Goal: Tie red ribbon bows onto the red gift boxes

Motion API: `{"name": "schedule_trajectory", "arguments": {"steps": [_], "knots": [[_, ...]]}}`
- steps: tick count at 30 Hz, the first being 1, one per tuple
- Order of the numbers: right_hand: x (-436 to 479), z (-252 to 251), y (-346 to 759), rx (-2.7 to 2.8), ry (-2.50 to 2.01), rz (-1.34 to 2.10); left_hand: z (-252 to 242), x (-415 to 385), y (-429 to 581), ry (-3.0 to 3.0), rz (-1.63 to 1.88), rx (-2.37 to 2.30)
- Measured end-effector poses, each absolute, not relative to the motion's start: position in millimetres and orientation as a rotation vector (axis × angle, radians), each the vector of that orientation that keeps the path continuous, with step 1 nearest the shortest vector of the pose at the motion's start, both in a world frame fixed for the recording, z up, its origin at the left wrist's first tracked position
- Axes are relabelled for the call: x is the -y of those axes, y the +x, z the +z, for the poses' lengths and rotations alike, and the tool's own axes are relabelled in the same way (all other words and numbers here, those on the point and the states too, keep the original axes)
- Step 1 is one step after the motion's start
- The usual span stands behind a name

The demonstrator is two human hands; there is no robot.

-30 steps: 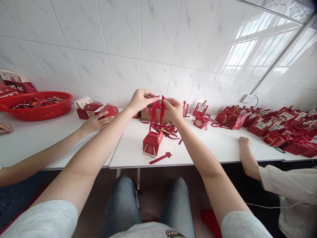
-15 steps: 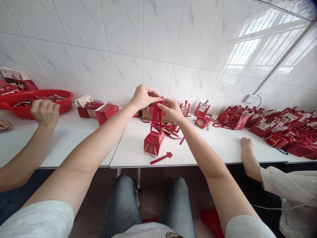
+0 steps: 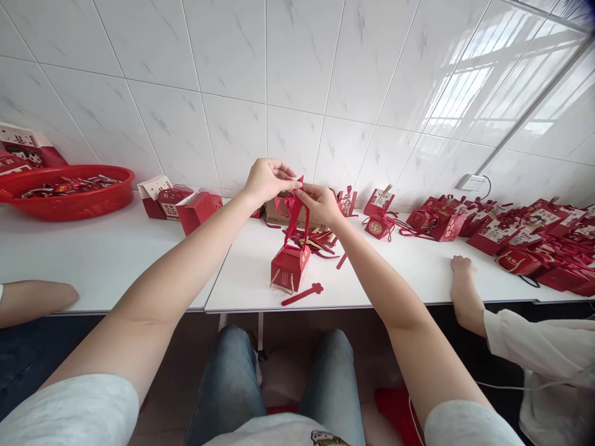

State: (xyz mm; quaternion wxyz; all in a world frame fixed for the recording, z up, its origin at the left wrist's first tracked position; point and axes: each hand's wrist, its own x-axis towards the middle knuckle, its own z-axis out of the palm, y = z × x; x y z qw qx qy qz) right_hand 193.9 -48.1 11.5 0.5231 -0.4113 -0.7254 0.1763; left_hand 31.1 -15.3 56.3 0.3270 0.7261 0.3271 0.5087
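Observation:
Both my hands meet above a small red gift box (image 3: 289, 270) that stands upright on the white table. My left hand (image 3: 272, 179) pinches the top of a red ribbon (image 3: 294, 218) between thumb and fingertips. My right hand (image 3: 320, 202) pinches the same ribbon just beside it. The ribbon runs down to the top of the box, which has a thin rope handle on its front and a red tag at its right edge. In front of the box lies a flat red strip with a flower-shaped end (image 3: 303, 294).
Behind the box lie loose ribbons (image 3: 318, 243) and a cardboard box (image 3: 277, 214). A red basin (image 3: 93, 201) of small packets stands left; red boxes (image 3: 199, 212) stand nearer. Many finished-looking boxes (image 3: 534, 235) crowd the right. Co-workers' arms (image 3: 465, 291) rest on both sides.
My hands have shifted slightly left with the ribbon, still pinching it. The left co-worker's hand has drawn back from the basin towards the table edge.

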Motion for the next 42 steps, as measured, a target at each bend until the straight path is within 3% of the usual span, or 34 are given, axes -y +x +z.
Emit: {"name": "schedule_trajectory", "arguments": {"steps": [9, 17, 23, 33, 36, 42], "knots": [[39.3, 8.9, 200.9, 1.636, -0.774, 1.141, 51.5, 19.8, 35.6, 1.916, 1.392, -0.824], [42.1, 9.4, 202.9, 1.61, -0.856, 0.95, 43.7, 18.8, 37.9, 1.901, 1.447, -0.783], [43.5, 9.5, 209.9, 1.575, -0.76, 1.255, 38.1, 33.6, 37.0, 1.986, 1.512, -0.747], [40.5, 13.3, 223.2, 1.462, -0.814, 1.59, -13.7, 34.8, 29.9, 2.77, 1.27, -0.735], [46.3, 17.6, 219.3, 1.59, -0.956, 1.399, -23.3, 32.1, 30.5, 2.806, 1.19, -0.751], [61.1, 26.0, 209.4, 2.064, -1.169, 0.101, -18.6, 25.8, 36.7, 2.086, 1.401, -0.873]]}}
